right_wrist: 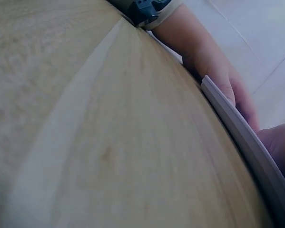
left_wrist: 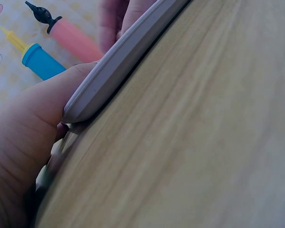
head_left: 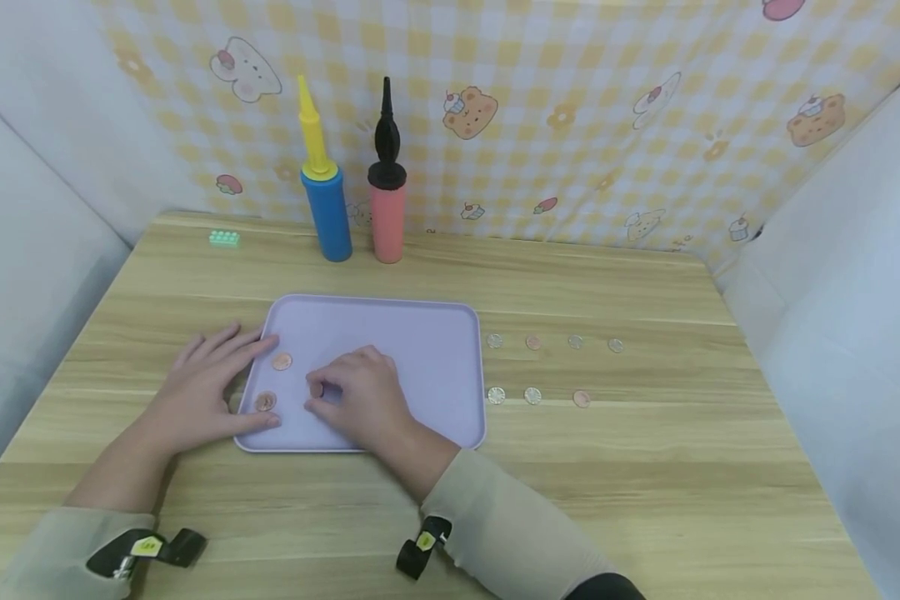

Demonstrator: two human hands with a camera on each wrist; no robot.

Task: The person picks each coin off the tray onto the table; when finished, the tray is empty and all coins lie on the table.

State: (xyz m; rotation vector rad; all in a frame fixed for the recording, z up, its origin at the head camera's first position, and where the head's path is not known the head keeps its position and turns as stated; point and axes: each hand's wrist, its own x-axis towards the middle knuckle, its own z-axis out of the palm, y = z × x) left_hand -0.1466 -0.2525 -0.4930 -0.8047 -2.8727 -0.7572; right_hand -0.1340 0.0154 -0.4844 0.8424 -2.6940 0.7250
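Observation:
A light purple tray (head_left: 427, 358) lies on the wooden table. Two copper-coloured coins, one farther back (head_left: 282, 361) and one nearer the front (head_left: 266, 402), are on its left part. My left hand (head_left: 206, 392) spreads its fingers and thumb over the tray's left edge, on either side of these coins. Over the middle of the tray, my right hand (head_left: 363, 396) pinches a coin (head_left: 317, 389) on edge between thumb and fingers. In the left wrist view, the left thumb lies over the tray's rim (left_wrist: 104, 76), which hides the tray's surface.
Several coins, silver (head_left: 496, 396) and copper (head_left: 581, 399), lie in two rows right of the tray. Behind it stand a blue pump with a yellow nozzle (head_left: 326, 212) and a pink pump with a black nozzle (head_left: 387, 221). A green toy brick (head_left: 224, 238) sits back left.

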